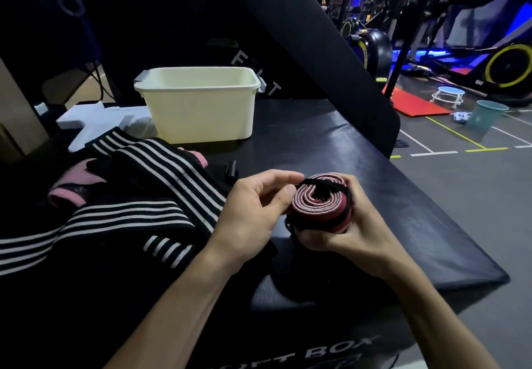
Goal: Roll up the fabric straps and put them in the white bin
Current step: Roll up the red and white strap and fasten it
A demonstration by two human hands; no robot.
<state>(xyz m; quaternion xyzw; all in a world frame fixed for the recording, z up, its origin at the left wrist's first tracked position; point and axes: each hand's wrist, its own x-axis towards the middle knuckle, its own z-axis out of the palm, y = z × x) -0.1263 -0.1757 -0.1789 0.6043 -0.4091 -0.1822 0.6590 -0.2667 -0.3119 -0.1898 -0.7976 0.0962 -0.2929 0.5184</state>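
Right hand [342,224] cups the red roll [318,204] at centre frame, left hand [259,204] pinching its black outer end; soft, light and springy, it likely needs gripping across the coil, with the bin [198,103] well apart, upper left.

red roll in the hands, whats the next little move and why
Probably press the loose black end flat onto the red strap roll. The right hand cups the coil while the left hand pinches that end at its top edge, so it looks fully wound. Then it goes to the white bin.
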